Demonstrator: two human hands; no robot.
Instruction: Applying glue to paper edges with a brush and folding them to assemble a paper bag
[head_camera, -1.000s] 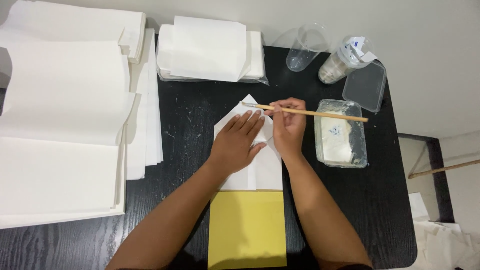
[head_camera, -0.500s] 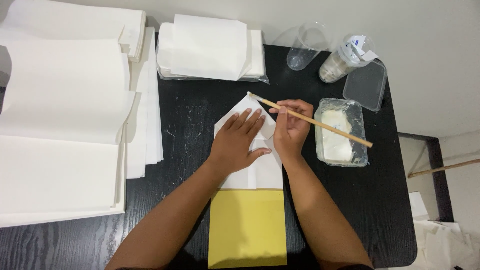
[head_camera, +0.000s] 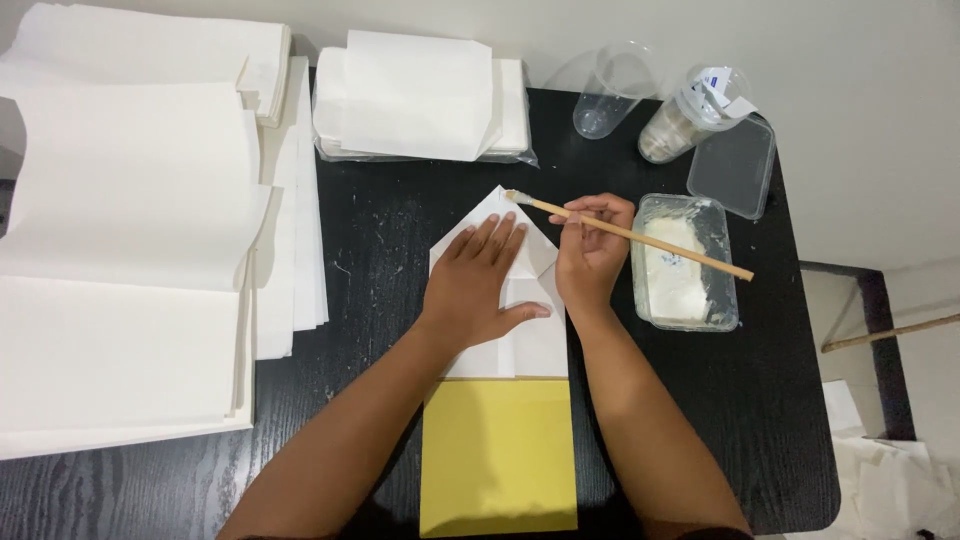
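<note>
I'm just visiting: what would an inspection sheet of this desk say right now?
Surface: black table, flecked with pale smears.
Job's things: folded white paper with pointed top; wooden brush, tip at the paper's peak; yellow card below; open tub of white paste.
Clutter: paper stacks, bagged sheets, two clear cups, tub lid.
Grips: left hand flat on the paper; right hand holds the brush.
Cables: nothing seen.
Surroundings: pale floor, a stick, crumpled sheets at right.
</note>
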